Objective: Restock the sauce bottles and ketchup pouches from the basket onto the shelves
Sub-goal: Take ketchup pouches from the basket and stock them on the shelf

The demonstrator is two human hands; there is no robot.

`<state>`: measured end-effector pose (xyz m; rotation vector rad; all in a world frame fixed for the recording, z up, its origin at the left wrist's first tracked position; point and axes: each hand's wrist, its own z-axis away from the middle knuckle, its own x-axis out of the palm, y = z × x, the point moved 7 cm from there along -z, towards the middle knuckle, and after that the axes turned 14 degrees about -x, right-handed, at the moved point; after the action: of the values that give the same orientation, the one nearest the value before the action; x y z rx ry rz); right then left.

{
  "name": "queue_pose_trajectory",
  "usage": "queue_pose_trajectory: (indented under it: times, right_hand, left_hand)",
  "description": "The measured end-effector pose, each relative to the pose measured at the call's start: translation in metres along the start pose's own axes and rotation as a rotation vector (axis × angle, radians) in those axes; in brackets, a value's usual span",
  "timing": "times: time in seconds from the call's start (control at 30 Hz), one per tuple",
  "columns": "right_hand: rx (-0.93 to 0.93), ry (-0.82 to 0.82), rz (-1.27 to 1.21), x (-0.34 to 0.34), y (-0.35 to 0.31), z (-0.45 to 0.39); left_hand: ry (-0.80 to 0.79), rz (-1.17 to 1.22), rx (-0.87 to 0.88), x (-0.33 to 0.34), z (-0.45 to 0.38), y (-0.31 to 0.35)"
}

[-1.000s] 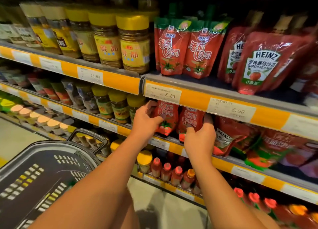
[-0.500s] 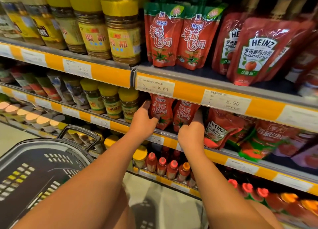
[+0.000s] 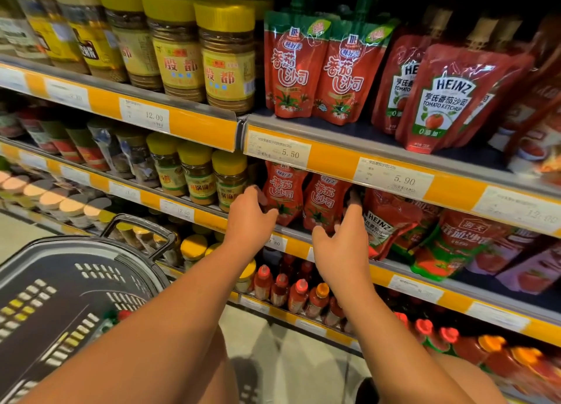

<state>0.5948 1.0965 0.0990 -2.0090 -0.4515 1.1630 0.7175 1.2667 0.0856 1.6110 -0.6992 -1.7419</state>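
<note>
Two red ketchup pouches stand side by side on the middle shelf. My left hand holds the left ketchup pouch at its lower left edge, thumb on the front and fingers curled round the side. My right hand is spread in front of the right ketchup pouch, with the index finger straight up along the pouch's right side and the thumb off below it. The dark grey basket is at the lower left, with a small red cap showing inside.
Heinz pouches lean right of my right hand. More red pouches and yellow-lidded jars fill the top shelf. Small red-capped sauce bottles line the shelf below. Yellow-lidded jars stand left of my left hand.
My right hand has slipped down and loosened off the right pouch. My left hand stays at the left pouch. Both pouches remain upright on the shelf, and the view shifted slightly.
</note>
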Motion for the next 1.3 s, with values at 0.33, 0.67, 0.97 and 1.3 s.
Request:
queue_pose_trajectory:
  times: [0.33,0.67,0.97,1.3]
  right_hand:
    - [-0.080,-0.251,0.275,0.015,-0.001,0.000]
    - [-0.019,-0.309,0.395,0.036,0.011,-0.028]
    - [-0.040,-0.252,0.348,0.045,0.013,-0.040]
    - [0.015,-0.281,0.348,0.053,0.024,-0.048]
  left_hand:
    - [0.044,-0.052,0.008,0.015,-0.014,0.004]
    - [0.090,0.032,0.057,0.026,-0.027,0.008]
    - [0.149,0.058,0.121,0.037,-0.040,0.013]
    - [0.163,-0.066,0.060,0.049,-0.061,0.025]
